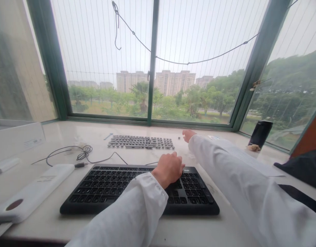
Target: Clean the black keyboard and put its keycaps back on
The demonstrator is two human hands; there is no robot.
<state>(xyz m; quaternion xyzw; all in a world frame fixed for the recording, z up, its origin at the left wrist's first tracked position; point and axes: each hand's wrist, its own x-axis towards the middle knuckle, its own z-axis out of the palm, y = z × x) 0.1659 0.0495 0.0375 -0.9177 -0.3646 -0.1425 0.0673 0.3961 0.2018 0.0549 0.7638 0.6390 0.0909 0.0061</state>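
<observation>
Far left on the worktop point(57, 219): white box point(16, 137), a small white bar point(4, 164) in front of it, then a long flat white case point(31, 193) lying at an angle, its near end by the worktop edge. Thin black cable point(80, 154) loops btwn the case & the window side, running twd the black keyboard point(108, 185). The keyboard sits centre, near the front edge. Behind it, apart from it, is a block of loose keycaps point(141, 141) laid out in rows.

Left grip point(168, 168) rests knuckles-up on the keyboard's upper right keys, fingers curled under; can't tell if it holds anything. One small dark keycap point(178, 138) lies alone just right of the block, w/ the right grip point(188, 134) just beside it, nothing btwn them. That grip is mostly hidden by its white sleeve point(224, 164), so whether it is wide or narrow can't be told.

Further right: a paper sheet point(253, 161) under the sleeve, a dark cup point(260, 133) by the window corner.
</observation>
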